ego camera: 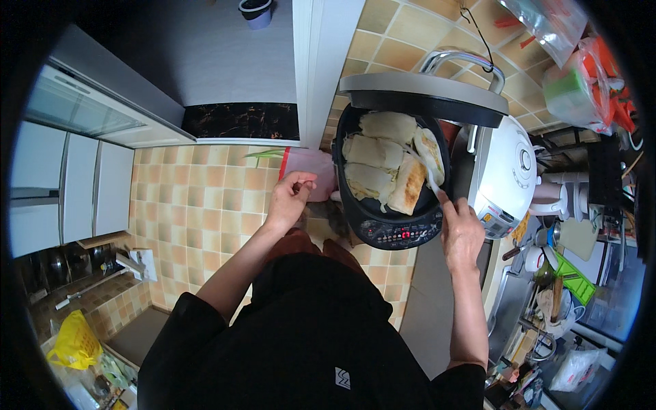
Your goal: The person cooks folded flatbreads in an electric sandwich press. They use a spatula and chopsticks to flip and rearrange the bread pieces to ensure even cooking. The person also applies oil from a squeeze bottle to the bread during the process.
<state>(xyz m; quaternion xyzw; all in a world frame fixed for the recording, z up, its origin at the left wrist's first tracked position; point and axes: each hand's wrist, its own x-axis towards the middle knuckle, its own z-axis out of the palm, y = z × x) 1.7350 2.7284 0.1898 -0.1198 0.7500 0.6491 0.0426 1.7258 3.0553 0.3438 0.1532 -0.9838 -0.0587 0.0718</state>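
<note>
My right hand [459, 233] grips a slim pale utensil [429, 171] that reaches into an electric baking pan [376, 215]. The utensil's far end lies among several stuffed flatbread rolls [373, 151]. Nearest the front right, one roll [408, 187] shows a browned top. Another roll [429, 148], at the pan's right wall, is turned so that its filling shows. The other rolls look pale on top. The pan's lid [425, 100] stands raised at the back. My left hand [291, 200] hovers left of the pan, fingers curled and thumb against them, with nothing visible in it.
A white rice cooker [505, 174] stands close on the pan's right. Beyond it are a crowded counter and a sink [507, 297]. A pink bag [312, 171] with green stalks is left of the pan. A white door frame [320, 77] rises behind; plastic bags [579, 87] hang back right.
</note>
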